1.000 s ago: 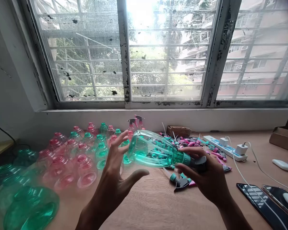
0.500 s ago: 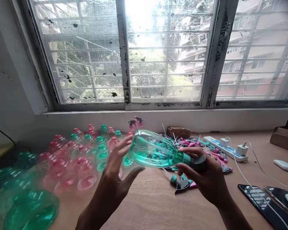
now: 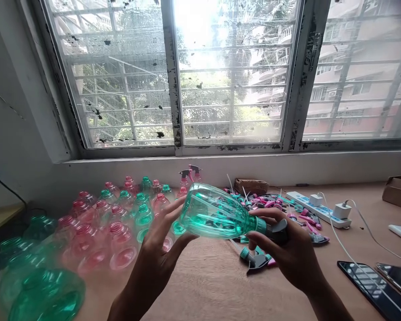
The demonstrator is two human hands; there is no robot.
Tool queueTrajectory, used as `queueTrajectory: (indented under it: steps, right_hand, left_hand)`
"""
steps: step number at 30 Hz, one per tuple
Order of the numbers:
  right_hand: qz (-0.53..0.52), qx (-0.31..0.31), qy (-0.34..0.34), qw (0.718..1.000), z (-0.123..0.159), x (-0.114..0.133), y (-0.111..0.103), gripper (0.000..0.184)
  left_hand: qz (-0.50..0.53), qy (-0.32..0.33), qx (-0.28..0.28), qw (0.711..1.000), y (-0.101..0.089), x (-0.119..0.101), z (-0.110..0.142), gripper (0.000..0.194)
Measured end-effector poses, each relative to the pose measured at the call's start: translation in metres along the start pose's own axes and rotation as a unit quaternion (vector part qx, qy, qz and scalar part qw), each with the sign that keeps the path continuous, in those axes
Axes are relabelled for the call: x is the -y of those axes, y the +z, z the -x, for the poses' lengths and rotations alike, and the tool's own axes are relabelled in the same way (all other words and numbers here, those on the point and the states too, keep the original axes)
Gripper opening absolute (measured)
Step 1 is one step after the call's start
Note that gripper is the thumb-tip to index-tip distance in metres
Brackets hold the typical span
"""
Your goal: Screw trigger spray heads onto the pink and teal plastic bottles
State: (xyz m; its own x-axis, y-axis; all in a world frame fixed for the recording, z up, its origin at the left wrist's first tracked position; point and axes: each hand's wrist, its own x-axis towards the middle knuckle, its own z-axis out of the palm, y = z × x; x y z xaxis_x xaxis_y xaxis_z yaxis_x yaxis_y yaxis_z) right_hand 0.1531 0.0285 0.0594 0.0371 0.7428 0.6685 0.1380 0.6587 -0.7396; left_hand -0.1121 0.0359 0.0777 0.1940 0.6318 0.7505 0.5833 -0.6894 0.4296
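Observation:
A transparent green spray bottle (image 3: 217,214) lies sideways in the air between my hands, its base to the left. My right hand (image 3: 289,245) is closed around its neck end, fingers and thumb at the teal collar (image 3: 261,225) and dark grey trigger head (image 3: 278,231). At the base, my left hand (image 3: 162,249) cups the bottle, thumb below and fingers partly hidden behind it. A straw shows through the clear wall. Below the bottle lies a loose grey trigger sprayer (image 3: 255,261) with a teal collar.
Several open pink bottles (image 3: 83,240) and green bottles (image 3: 47,294) stand at left. A pile of pink, teal and grey sprayer heads (image 3: 270,200) lies behind my right hand. At right are a power strip (image 3: 324,209) with cables and phones (image 3: 370,285). Two pink spray bottles (image 3: 195,174) stand by the wall.
My left hand has closed in on the bottle's base, its thumb and fingers nearer to it. The bottle has turned slightly about its length. The view has shifted a little.

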Motion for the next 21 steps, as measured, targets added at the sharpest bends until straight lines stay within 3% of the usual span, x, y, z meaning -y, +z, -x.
queueTrajectory:
  steps: [3,10,14,17,21]
  right_hand:
    - [0.040,-0.021,-0.020,0.999,0.002,-0.001,-0.001,0.028]
    - [0.091,-0.026,-0.068,0.993,0.006,-0.008,0.002,0.029]
    - [0.028,-0.029,0.011,0.999,0.004,0.000,0.004,0.028]
    - [-0.055,-0.005,0.087,0.995,0.002,0.006,0.004,0.024]
    - [-0.073,0.006,0.106,0.992,0.002,0.006,0.003,0.025]
  left_hand:
    - [-0.014,-0.020,0.020,0.999,0.002,0.002,0.003,0.055]
    - [0.035,-0.112,0.018,0.993,-0.001,-0.006,0.002,0.037]
    - [0.023,-0.057,0.032,0.998,0.000,-0.005,-0.001,0.038]
    - [-0.001,0.008,0.000,1.000,0.002,-0.004,-0.001,0.038]
    - [-0.006,-0.012,0.019,1.000,0.002,-0.005,0.001,0.051]
